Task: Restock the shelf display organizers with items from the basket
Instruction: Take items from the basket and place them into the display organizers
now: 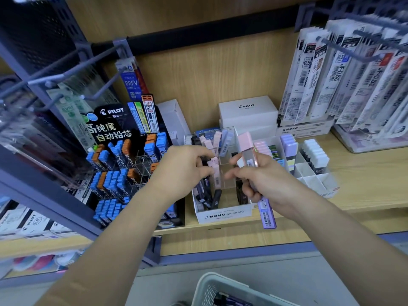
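Left hand (185, 171): pinched on a pink lead case (216, 171) at the MONO organizer (223, 215).
Right hand (262, 182): clamped round spare cases (248, 149).
Basket (212, 283): below the shelf.
Advice: the case is best seated upright beside matching pinks.

Left grip (185, 167) pinches pink lead case (216, 173) above white MONO organizer (223, 215) on shelf (364, 173). Right grip (261, 181) holds bundle of cases (249, 154), pink up, purple down. Basket (208, 281) at bottom edge.
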